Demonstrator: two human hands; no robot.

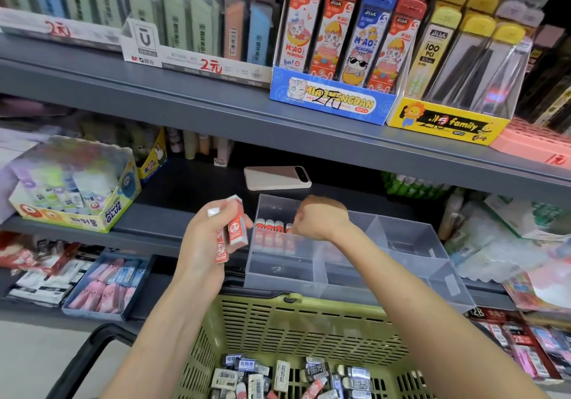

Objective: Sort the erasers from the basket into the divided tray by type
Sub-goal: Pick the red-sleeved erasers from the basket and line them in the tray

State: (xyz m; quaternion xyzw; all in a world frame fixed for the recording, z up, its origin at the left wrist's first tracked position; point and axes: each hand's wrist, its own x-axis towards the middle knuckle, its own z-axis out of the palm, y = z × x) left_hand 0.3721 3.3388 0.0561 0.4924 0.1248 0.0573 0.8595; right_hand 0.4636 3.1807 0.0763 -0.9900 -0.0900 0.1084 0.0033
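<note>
The person is standing at a shop shelf (pixel 173 188) and is in the middle of sorting. The left hand (pixel 205 238), in the middle of the frame, is holding a small bunch of red erasers (pixel 237 228), with its grip wrapped tight around them. Just to the right of it, the right hand (pixel 321 217) is reaching down into the clear tray (pixel 401 241) on the shelf. It is dipping into the back left box of the tray, where a row of red erasers (pixel 272 231) is standing side by side. The fingers are pointing down and hiding behind the back of the hand, so I cannot tell if that grip is holding an eraser or not; it is maybe setting one down at the end of the row. The other boxes in the tray are looking bare.

At the bottom of the frame the green basket (pixel 293 321) is holding lots of grey and black erasers (pixel 309 374), with a few red ones mixed in. So the job is looking only just started.

Next, the right hand is likely going to need another red eraser from the left hand, then stand it up straight beside the last one without knocking the row over.

A phone (pixel 276 177) is lying on the shelf behind the tray.
</note>
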